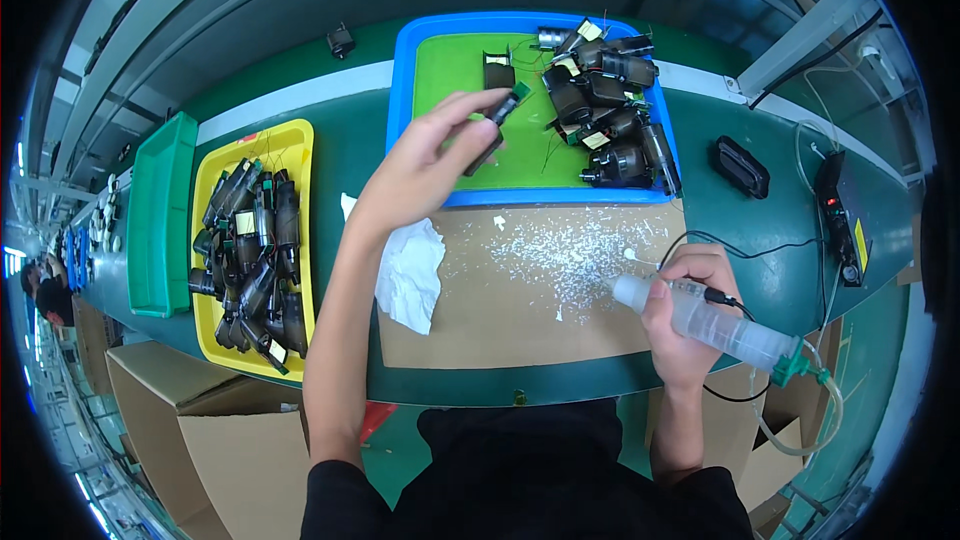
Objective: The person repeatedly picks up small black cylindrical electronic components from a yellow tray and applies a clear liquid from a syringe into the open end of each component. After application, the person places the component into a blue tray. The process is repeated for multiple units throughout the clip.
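Observation:
Raised over the left part of the blue tray [403, 90], my left hand [415, 165] pinches a small dark cylindrical part with a green circuit-board end [507, 106]. My right hand [685, 340] is wrapped round a clear dispensing syringe [750, 340]. The syringe has a green cap and hose at its rear, and its whitish tip points left over a brown cardboard sheet [480, 335]. Many tiny white bits [570, 260] lie scattered on the sheet near that tip. Dark cylindrical parts [605, 90] with thin wires pile up in the right half of the blue tray.
A crumpled white tissue [410, 275] lies on the sheet's left edge. Further left stand a yellow tray [306, 200] of similar dark parts and a green tray [145, 230]. A black oblong object [740, 168] and a black controller [830, 200] with cables sit at right.

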`<state>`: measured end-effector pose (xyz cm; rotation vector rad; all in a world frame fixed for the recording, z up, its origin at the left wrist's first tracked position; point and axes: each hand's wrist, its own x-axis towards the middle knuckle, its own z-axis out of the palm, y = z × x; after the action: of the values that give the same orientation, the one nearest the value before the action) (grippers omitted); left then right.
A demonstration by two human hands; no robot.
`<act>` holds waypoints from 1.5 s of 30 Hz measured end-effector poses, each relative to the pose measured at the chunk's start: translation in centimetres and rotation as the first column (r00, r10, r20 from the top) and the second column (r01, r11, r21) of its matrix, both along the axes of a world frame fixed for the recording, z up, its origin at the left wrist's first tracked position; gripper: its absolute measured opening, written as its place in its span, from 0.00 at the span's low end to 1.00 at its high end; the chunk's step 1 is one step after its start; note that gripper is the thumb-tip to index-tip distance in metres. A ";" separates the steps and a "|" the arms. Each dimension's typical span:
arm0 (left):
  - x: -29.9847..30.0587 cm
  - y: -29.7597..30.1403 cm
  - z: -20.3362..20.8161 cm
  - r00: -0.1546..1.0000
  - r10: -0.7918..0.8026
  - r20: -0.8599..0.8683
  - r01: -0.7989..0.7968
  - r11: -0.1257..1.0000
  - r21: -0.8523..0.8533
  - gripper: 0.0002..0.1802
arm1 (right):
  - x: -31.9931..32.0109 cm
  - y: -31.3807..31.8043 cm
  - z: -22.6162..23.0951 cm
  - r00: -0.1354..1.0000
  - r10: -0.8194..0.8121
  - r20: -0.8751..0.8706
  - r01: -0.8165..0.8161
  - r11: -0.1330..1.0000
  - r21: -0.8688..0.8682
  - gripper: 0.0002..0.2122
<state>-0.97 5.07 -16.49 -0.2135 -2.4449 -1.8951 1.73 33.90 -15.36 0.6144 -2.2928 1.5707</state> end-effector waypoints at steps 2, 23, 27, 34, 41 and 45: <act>1.8 1.0 0.3 0.996 -0.061 0.072 0.016 0.862 0.507 0.26 | -0.1 -0.3 0.5 0.999 0.005 -0.051 -0.006 1.000 -0.014 0.08; 6.9 5.6 0.0 0.925 -0.379 0.015 0.196 0.511 0.837 0.44 | 2.1 -4.3 7.2 0.946 0.196 -0.257 -0.216 0.975 -0.053 0.16; 6.9 5.6 -0.1 0.927 -0.374 0.017 0.210 0.557 0.804 0.45 | 2.0 -4.3 7.1 0.934 0.249 -0.255 -0.257 0.966 0.002 0.16; 7.2 5.7 0.6 0.939 -0.341 0.049 0.173 0.587 0.791 0.45 | 1.9 -4.3 7.0 0.917 0.315 -0.245 -0.312 0.949 0.051 0.16; 7.2 5.8 0.6 0.940 -0.335 0.064 0.172 0.627 0.760 0.43 | 1.9 -4.1 7.2 0.909 0.340 -0.241 -0.332 0.940 0.075 0.15; 7.1 5.7 0.7 0.938 -0.345 0.042 0.198 0.629 0.752 0.43 | 2.1 -4.1 7.3 0.906 0.357 -0.228 -0.345 0.934 0.090 0.15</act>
<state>6.10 10.79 -15.76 -0.3977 -1.5407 -2.9800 3.86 29.84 -8.02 1.2197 -2.1254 1.4880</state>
